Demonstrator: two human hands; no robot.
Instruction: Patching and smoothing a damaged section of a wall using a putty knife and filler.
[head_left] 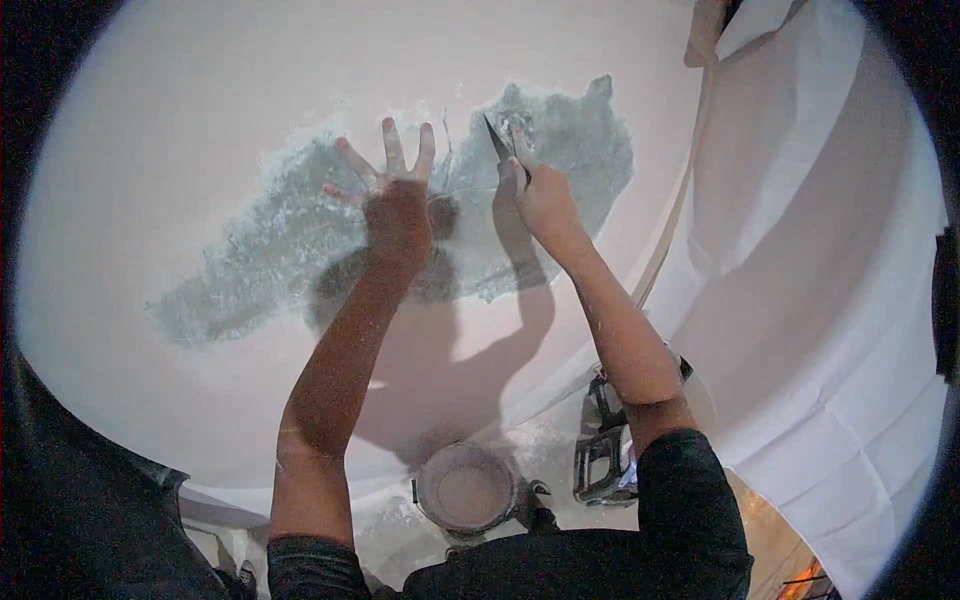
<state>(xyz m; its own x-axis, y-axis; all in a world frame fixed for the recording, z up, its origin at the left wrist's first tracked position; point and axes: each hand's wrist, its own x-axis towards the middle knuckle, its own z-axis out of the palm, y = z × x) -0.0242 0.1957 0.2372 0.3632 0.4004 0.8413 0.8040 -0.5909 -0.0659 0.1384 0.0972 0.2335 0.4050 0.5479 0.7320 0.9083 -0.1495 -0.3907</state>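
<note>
A pale pinkish surface (170, 170) bears a long, ragged grey patch (590, 150) with whitish edges. My left hand (390, 195) rests on the patch with fingers spread, holding nothing. Just right of it, my right hand (543, 200) grips a narrow-bladed tool (497, 140), probably a knife or scraper, its tip angled up and left against the upper part of the patch. My fingertips look dusted white. Shadows of my head and arms fall across the patch and the surface below it.
Below, a bucket (430, 488) sits on the dusty floor (382, 535) near my feet. Black slotted gear (600, 470), perhaps a step, stands beside it, partly hidden by my right arm. White draped sheeting (820, 300) covers the right side. Dark material (100, 460) lies at lower left.
</note>
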